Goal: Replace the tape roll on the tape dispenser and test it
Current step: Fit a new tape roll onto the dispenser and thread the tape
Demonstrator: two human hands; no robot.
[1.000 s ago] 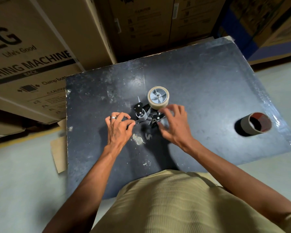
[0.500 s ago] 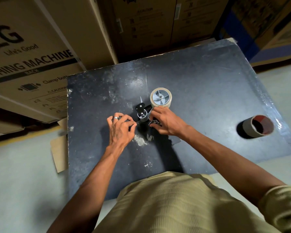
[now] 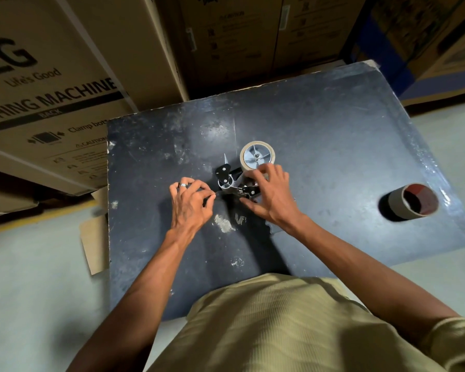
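Observation:
A black hand-held tape dispenser (image 3: 227,178) lies on its side in the middle of the dark table (image 3: 333,135). A beige tape roll (image 3: 257,157) sits on its grey hub. My left hand (image 3: 189,204) pinches something thin at the dispenser's front end, likely the tape's end, between thumb and fingertips. My right hand (image 3: 269,194) lies over the dispenser's body just below the roll, fingers spread and bent; the handle is hidden under it.
An empty cardboard tape core (image 3: 411,201) lies on its side near the table's right edge. Large cardboard boxes (image 3: 51,89) stand close behind and to the left of the table. A cardboard scrap (image 3: 93,242) lies on the floor at the left.
My right hand came in from the right onto the dispenser, then spread its fingers over the body near the roll. My left hand has kept its pinch at the front end.

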